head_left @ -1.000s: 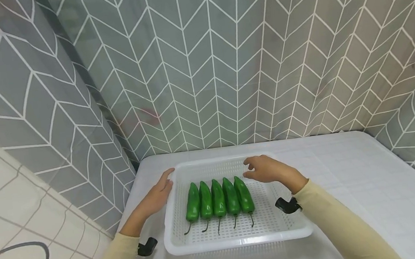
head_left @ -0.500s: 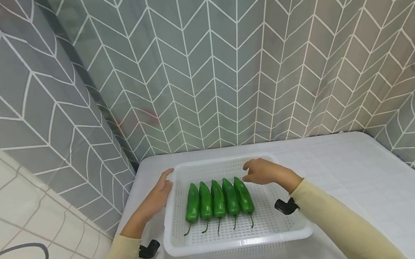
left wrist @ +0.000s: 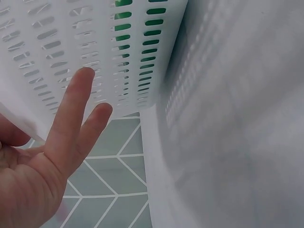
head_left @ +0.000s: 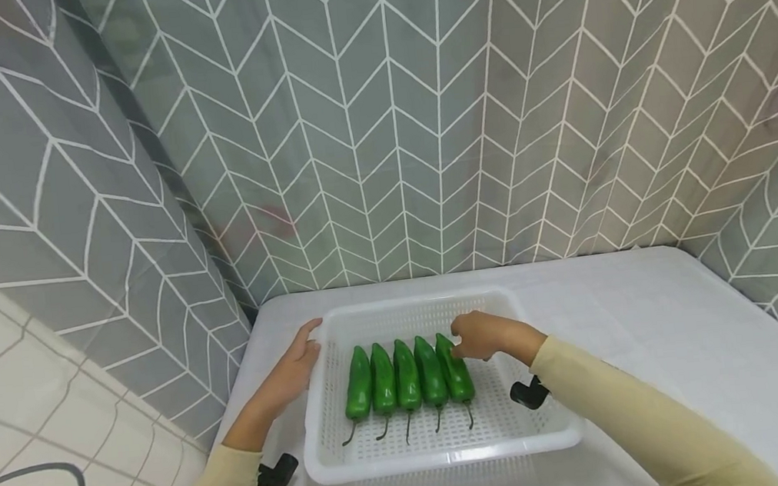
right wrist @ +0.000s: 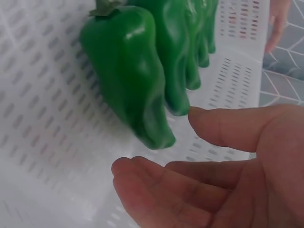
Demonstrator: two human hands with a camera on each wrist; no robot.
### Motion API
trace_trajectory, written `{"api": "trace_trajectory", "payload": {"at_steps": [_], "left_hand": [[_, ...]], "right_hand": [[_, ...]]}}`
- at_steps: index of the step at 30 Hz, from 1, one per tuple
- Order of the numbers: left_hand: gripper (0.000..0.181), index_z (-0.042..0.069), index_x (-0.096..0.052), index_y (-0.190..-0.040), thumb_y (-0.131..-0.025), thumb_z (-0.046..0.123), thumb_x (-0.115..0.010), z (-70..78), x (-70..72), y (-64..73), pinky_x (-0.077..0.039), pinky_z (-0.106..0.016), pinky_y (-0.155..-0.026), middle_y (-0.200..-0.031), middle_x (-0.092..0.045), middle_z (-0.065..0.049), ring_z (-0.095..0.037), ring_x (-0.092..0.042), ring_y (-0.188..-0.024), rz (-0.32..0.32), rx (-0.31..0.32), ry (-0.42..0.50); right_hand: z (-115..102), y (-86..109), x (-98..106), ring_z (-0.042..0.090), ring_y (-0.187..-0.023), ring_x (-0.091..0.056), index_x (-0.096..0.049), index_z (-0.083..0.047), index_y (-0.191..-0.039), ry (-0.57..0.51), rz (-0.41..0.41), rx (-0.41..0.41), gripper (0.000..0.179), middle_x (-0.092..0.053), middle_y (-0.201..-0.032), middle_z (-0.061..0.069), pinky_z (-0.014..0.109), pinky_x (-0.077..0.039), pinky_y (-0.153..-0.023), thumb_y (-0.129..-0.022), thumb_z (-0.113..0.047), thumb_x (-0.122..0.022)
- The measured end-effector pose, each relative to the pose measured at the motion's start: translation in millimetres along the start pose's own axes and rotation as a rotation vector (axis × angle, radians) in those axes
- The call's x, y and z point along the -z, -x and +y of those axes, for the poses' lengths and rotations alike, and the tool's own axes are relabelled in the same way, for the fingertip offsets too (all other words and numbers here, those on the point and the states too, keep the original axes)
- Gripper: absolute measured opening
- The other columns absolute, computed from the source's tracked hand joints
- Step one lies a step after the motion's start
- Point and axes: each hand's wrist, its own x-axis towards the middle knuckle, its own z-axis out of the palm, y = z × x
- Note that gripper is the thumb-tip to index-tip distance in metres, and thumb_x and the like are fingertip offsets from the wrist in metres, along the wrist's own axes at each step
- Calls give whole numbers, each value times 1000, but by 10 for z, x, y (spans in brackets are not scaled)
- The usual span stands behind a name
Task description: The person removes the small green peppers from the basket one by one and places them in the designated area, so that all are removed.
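A white perforated plastic basket [head_left: 443, 460] holds several green chili peppers [head_left: 408, 380] in a row, stems toward me. At the basket's left side is my left hand [head_left: 294, 371]; in the left wrist view its straight fingers [left wrist: 69, 111] lie against or close to the outer wall [left wrist: 52, 42]. My right hand [head_left: 490, 334] hangs over the tip of the rightmost pepper [head_left: 460, 382]. In the right wrist view, thumb and fingers are spread apart on either side of that pepper's tip [right wrist: 152, 126], with a gap showing below the tip. Whether the thumb touches the neighbouring pepper, I cannot tell.
The basket stands on a table with a white cloth [head_left: 648, 344]. Behind it hangs a grey curtain [head_left: 380, 136] with white chevron lines. White tiles [head_left: 48, 396] and a dark cable [head_left: 68, 468] are at the left.
My right hand has moved down and slightly left, from beside the rightmost pepper to over its upper end. The left hand stays at the basket's side, and the peppers lie as before.
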Motion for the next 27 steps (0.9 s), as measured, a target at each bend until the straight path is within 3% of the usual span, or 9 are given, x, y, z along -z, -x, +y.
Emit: {"api": "trace_trajectory", "payload": {"at_steps": [4, 6, 14, 21, 27], "left_hand": [[50, 10, -11, -161, -113, 19, -24, -20, -4, 0, -43, -56, -107, -139, -53, -25, -33, -66, -113, -13, -15, -7], [51, 9, -11, -161, -113, 19, -25, -23, -4, 5, -44, -56, -106, -139, -53, -26, -34, -65, -114, -15, -22, -2], [53, 8, -10, -162, -113, 21, -26, -38, 10, 22, -33, -60, -113, -141, -52, -25, -35, -61, -121, -7, -28, 2], [53, 8, -8, -162, -113, 21, -25, -41, 9, 13, -30, -60, -114, -143, -51, -26, -37, -59, -124, -18, -31, 9], [53, 4, -8, -161, -113, 19, -25, -42, 7, 17, -28, -62, -115, -145, -48, -27, -39, -55, -128, -10, -39, -3]], "right_hand": [[-4, -8, -71, 20, -57, -66, -68, 8, -108, -19, -5, -26, 25, -67, -74, 9, 31, -55, -60, -97, -15, -71], [-7, -29, -102, 20, -56, -66, -67, 2, -96, -26, -5, -43, 17, -65, -68, 7, 31, -55, -58, -96, -14, -71], [-30, -162, -187, 15, -49, -61, -60, -5, -76, -11, -18, -89, 22, -64, -59, 7, 28, -55, -53, -98, -7, -66], [-11, -227, -203, 16, -52, -65, -64, -3, -78, -51, -8, -105, 20, -64, -59, 6, 26, -57, -51, -98, -6, -65], [4, -223, -197, 17, -55, -66, -68, -3, -77, -80, -19, -69, 22, -65, -62, 6, 28, -57, -54, -98, -6, -65]]}}
